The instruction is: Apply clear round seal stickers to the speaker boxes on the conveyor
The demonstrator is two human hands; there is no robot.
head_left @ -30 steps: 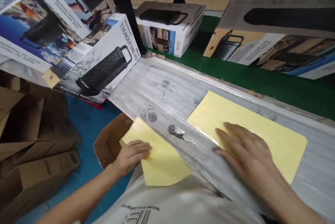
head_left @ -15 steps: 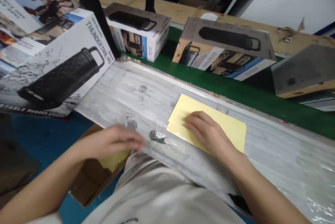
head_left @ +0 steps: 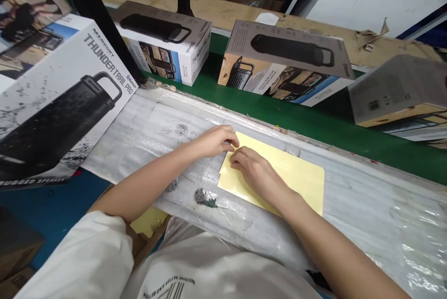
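Observation:
A pale yellow sheet lies on the wrapped ledge, with a small step in its left edge that suggests more than one layer. My left hand is at its upper left corner, thumb and fingers pinched on the edge. Just below, my right hand rests over the sheet's left part, its fingers curled together and gripping near the same edge. The two hands almost touch. My fingertips partly hide the corner.
Printed speaker boxes stand around: a large one at left, a smaller one, another on the green conveyor belt, and a grey-sided one at right. A carton with yellow paper sits below the ledge.
My left hand has moved up and right from above the carton to the yellow sheet's corner. My right hand has shifted slightly left along the sheet. The view has shifted a little.

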